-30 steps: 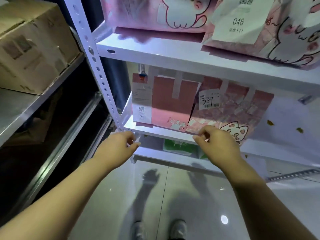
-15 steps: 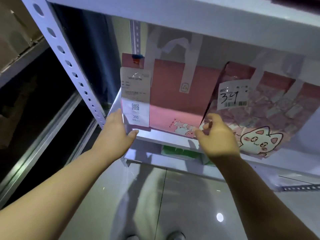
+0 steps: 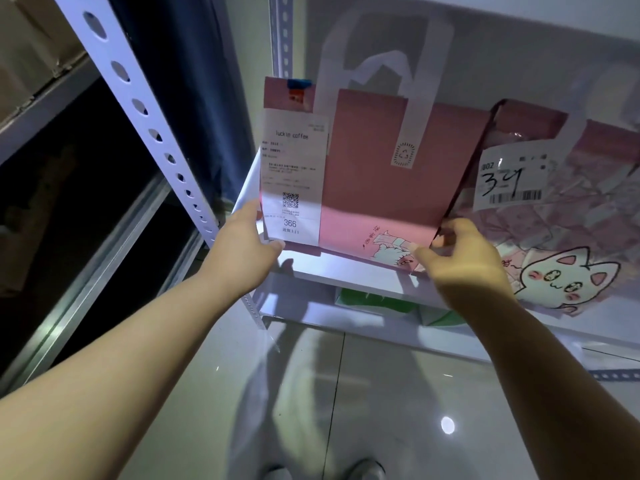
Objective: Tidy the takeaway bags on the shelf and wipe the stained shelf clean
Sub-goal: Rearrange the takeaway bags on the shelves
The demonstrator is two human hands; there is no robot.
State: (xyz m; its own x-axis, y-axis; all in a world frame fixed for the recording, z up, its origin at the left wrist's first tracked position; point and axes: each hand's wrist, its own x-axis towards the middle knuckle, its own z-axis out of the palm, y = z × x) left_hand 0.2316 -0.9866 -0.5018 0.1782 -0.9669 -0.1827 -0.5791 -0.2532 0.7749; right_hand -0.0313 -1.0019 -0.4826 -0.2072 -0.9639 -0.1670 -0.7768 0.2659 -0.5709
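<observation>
Now grips pink takeaway bag (image 3: 388, 188), upright on white shelf (image 3: 363, 278): left hand (image 3: 242, 244) at its 7 o'clock corner, right hand (image 3: 464, 258) at 5 o'clock, fingers (image 3: 453, 226) curled round edges. Cannot see inside.

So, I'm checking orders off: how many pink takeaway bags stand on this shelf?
2. A plain pink bag stands at the left end of the shelf; a cat-print bag sits tilted to its right. Others may be hidden behind or beyond the frame.
</observation>
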